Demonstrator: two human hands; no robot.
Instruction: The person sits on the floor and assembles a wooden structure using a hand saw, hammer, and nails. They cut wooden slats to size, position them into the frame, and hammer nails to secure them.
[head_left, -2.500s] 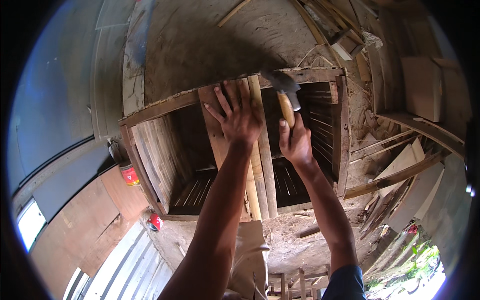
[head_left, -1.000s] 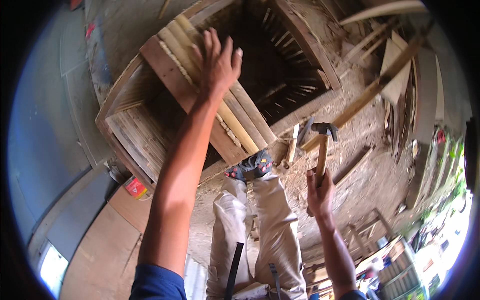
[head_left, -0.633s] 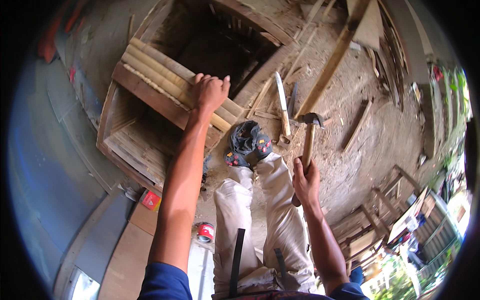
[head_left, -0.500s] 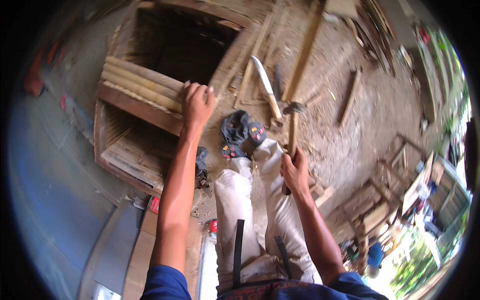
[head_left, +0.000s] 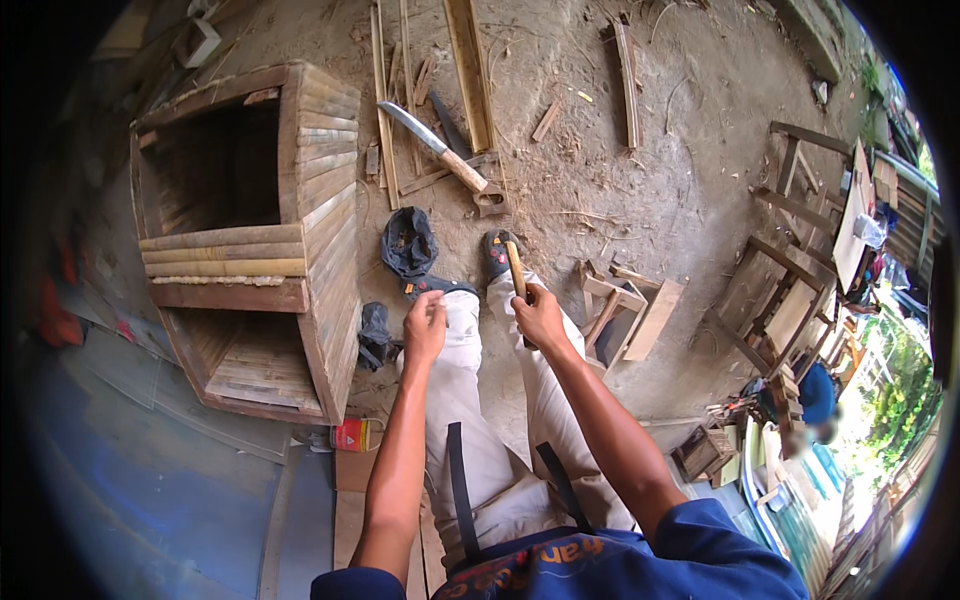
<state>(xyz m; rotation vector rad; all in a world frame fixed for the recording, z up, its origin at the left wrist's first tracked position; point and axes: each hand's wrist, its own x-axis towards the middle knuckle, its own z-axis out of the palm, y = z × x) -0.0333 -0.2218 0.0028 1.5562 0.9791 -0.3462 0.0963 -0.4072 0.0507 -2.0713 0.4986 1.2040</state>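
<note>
My right hand (head_left: 540, 316) is wrapped round the wooden handle of a hammer (head_left: 516, 268), held over my right leg with its head hard to make out. My left hand (head_left: 425, 326) hovers over my left knee, fingers curled together. Whatever may be between those fingers is too small or hidden to name. To the left stands a cabinet (head_left: 228, 295) of wood and bamboo slats with two open compartments, apart from both hands. Beyond my feet a machete (head_left: 418, 130) with a pale handle lies on the ground beside a handsaw (head_left: 488, 198).
A black plastic bag (head_left: 408, 243) lies by my feet, with another dark bag (head_left: 375, 335) beside the cabinet. Wooden strips (head_left: 468, 75) stretch across the dirt ahead. Right of my legs sits a small wooden frame (head_left: 630, 310); farther right are wooden benches (head_left: 790, 255).
My left hand has come off the cabinet's bamboo slats and back over my knee. The hammer has tipped and dropped nearer my leg. My view has shifted, placing the cabinet farther left.
</note>
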